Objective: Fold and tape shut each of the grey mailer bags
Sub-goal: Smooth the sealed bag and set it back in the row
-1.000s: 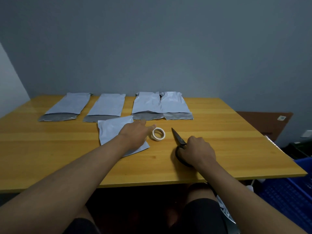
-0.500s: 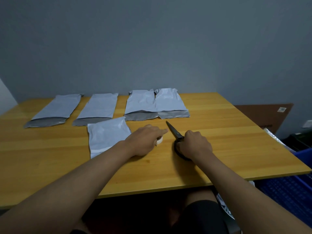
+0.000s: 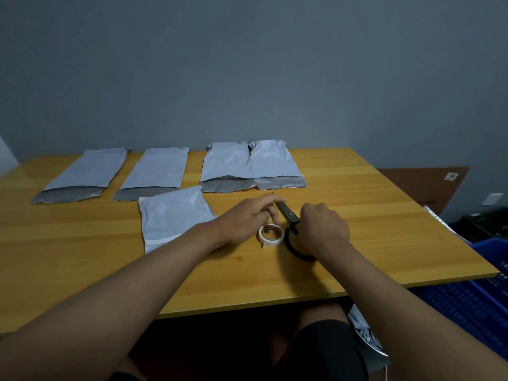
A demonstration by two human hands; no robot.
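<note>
Four grey mailer bags lie in a row at the back of the table, dark flaps open toward me: far left bag [image 3: 85,171], second bag [image 3: 156,169], third bag [image 3: 226,163], and fourth bag [image 3: 272,160] overlapping the third. A folded bag [image 3: 173,213] lies nearer, partly under my left forearm. My left hand [image 3: 247,218] hovers just behind the white tape roll [image 3: 270,235], fingers loosely bent, thumb at the roll's far rim. My right hand [image 3: 321,229] grips the handles of the black scissors [image 3: 290,215], which lie on the wood with blades pointing away.
The wooden table [image 3: 82,257] ends close in front of me and at the right edge. A blue plastic crate [image 3: 467,303] stands beyond the right corner and a brown board [image 3: 423,182] leans behind it. My knees are under the table.
My left hand left the folded bag, covered the tape roll and now sits behind it. The roll lies nearer me, beside the scissors' handles. My right hand stayed on the scissors.
</note>
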